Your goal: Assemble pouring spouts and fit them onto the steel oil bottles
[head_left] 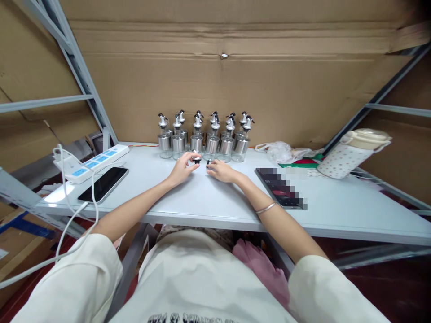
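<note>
My left hand (183, 169) is closed around a bottle pourer (197, 160), its black ribbed stopper showing between thumb and fingers. A few centimetres to the right, my right hand (220, 171) pinches a small black piece (208, 163), too small to name for certain. Both hands are low over the white table (202, 202), the two pieces apart from each other. Just behind them stand two rows of glass oil bottles (212, 145) with brushed metal sleeves, each topped with a silver and black pourer. My fingers partly hide the held pieces.
On the left lie a white power strip (101, 162) with cables and a dark phone (103, 185). At right are a second phone (279, 188), a crumpled plastic bag (279, 151) and a tilted dotted tumbler (353, 152). A cardboard wall (235, 89) closes the back.
</note>
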### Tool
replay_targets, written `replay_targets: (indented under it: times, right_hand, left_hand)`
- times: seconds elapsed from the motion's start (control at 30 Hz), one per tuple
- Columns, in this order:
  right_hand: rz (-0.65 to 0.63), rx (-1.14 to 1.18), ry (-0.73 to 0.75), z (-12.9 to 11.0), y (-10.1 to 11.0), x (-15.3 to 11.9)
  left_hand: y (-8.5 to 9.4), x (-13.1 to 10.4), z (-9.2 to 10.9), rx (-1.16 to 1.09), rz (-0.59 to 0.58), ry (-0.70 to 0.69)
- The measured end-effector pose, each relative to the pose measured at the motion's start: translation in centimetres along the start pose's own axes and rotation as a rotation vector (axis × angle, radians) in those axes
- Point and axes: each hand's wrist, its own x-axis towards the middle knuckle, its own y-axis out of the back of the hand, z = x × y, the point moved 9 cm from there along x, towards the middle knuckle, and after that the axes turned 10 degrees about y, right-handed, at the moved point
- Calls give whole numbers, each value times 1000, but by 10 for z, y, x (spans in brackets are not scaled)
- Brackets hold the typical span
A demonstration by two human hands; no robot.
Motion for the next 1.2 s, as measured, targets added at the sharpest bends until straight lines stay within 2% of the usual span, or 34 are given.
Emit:
replay_targets:
  times: [0.2,0.33,0.53,0.87,0.93,1.1,1.13,1.2]
  right_hand:
    - [55,0,41,-1,7,0]
    - [102,33,73,-2,15,-1]
    - [100,180,-4,2,20,-5]
    - [118,244,-63,-1,21,-8]
    - [207,266,-102,2,29,-9]
    - [707,427,-92,2,69,-24]
    - [748,496,-74,1,71,-25]
    - [743,687,-66,1,66,-22]
  left_hand:
    - [-2,-2,-1,26,5,23]
    - [-5,-2,-7,-73,-3,59]
    - [-7,-4,-4,-81,-6,77]
    - [-7,-4,-6,-84,23,65]
    - [-8,-4,-5,-78,4,70]
    - [-15,-6,-4,-51,-51,77]
    - [-16,-6,-3,-48,-64,74]
    - [-18,-7,-2,-42,-87,67]
